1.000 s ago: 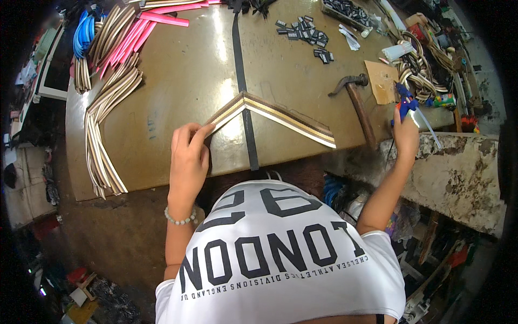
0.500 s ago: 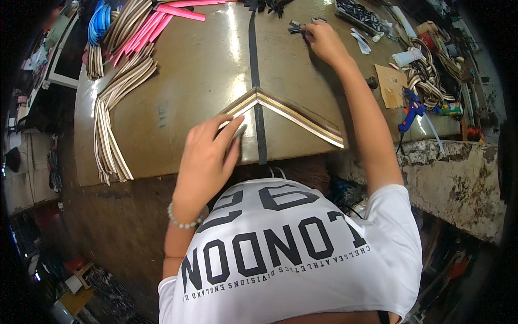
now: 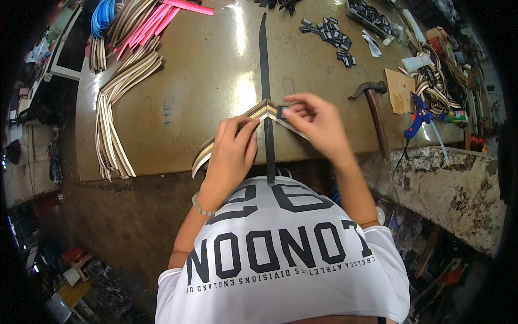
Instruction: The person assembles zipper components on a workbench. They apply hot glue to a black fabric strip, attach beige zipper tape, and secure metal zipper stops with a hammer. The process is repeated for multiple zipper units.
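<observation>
A flat striped strap [image 3: 260, 112] in brown, yellow and white lies bent into a V, its point facing away from me, across a long black band [image 3: 265, 59]. My left hand [image 3: 231, 154] is closed on the strap's left arm, just beside the bend. At the right of the bend, my right hand [image 3: 321, 129] pinches a small black rectangular piece [image 3: 281, 112] against or just over the strap; whether it touches is unclear. That hand hides much of the strap's right arm.
Loose small black pieces [image 3: 334, 35] lie at the far right, near a tray of them [image 3: 369, 17]. A hammer [image 3: 373, 110] rests right of my arm, beside cardboard [image 3: 399, 90] and a blue glue gun [image 3: 418, 119]. Bundled striped straps [image 3: 113, 116] and pink strips [image 3: 154, 24] lie left.
My right hand has come back from the far pile to the strap's bend with a small black piece. My left hand has moved right and nearer the bend. The hammer is now uncovered.
</observation>
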Motion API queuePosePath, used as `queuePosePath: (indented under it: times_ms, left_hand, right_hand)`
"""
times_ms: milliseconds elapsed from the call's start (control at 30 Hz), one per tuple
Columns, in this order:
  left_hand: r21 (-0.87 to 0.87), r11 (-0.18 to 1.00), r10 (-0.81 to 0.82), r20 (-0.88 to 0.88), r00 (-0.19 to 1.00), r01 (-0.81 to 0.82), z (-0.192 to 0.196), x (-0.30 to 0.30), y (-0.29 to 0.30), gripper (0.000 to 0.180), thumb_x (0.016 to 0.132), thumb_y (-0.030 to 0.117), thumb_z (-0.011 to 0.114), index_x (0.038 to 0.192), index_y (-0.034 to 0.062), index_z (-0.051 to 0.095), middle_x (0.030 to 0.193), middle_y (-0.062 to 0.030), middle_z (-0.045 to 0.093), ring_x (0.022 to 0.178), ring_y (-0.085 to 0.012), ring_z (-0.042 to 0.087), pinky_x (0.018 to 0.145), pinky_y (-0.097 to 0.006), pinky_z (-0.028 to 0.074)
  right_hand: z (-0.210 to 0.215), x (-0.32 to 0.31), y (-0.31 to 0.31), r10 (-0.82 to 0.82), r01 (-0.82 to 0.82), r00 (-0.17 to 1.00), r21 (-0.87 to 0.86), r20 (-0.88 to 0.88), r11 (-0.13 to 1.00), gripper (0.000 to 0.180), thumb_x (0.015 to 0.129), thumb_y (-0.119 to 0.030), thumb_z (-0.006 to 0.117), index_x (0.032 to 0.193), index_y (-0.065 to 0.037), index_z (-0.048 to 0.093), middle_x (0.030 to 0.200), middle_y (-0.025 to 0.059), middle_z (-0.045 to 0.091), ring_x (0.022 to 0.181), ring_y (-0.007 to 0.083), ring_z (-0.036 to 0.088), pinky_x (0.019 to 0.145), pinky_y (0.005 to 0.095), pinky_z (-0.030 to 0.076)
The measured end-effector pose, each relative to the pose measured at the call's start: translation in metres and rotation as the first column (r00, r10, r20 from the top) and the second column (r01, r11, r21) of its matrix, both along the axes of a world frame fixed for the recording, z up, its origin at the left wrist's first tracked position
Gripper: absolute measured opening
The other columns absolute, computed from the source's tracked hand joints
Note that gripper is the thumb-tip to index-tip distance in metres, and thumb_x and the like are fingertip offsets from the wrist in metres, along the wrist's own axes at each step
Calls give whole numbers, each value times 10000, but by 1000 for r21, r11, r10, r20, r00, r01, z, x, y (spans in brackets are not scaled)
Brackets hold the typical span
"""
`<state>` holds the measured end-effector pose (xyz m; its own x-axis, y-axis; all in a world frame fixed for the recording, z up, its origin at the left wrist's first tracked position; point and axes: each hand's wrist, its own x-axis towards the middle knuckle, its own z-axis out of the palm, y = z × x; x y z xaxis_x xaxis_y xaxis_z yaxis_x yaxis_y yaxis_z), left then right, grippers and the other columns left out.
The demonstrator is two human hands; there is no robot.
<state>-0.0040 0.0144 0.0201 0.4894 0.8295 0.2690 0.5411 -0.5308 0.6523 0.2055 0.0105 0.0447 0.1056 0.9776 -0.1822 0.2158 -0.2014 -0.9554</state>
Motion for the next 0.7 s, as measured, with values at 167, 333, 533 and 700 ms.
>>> queuePosePath:
  times_ms: [167, 333, 533, 700]
  left_hand:
    - [-28, 980, -199, -81, 977, 198, 11, -20, -13, 487, 748, -6, 678, 1226, 54, 608, 1285, -163, 528, 1235, -375, 501, 1037, -449, 427]
    - [-32, 971, -241, -98, 966, 239, 3, -15, -16, 692, 668, 76, 803, 1310, 52, 547, 1323, -164, 498, 1253, -376, 485, 1057, -452, 415]
    - [-23, 1000, -20, 90, 996, 22, -8, 8, 6, 419, 738, 26, 745, 1130, 27, 598, 1095, -145, 583, 997, -335, 589, 852, -404, 491]
    - [-22, 998, 55, 121, 991, -53, -15, 14, 24, 214, 752, -3, 764, 940, 1, 662, 887, -117, 638, 753, -256, 633, 677, -334, 525]
  right_hand:
    - [-40, -23, -4, -111, -34, 915, 350, 387, 936, 181, 855, -68, 698, 1021, 4, 693, 862, 116, 662, 715, 213, 629, 639, 311, 504]
    - [-38, -19, 1, -89, -56, 905, 324, 415, 944, 164, 852, -91, 694, 999, -19, 700, 868, 129, 649, 714, 269, 644, 656, 367, 510]
    - [-29, -16, 7, -17, -91, 904, 230, 426, 969, 183, 856, -124, 700, 1024, -54, 718, 860, 121, 650, 691, 252, 641, 651, 362, 508]
    - [-32, -14, 7, -2, -101, 907, 221, 420, 970, 193, 852, -139, 706, 1031, -72, 730, 855, 116, 647, 692, 259, 638, 649, 370, 502]
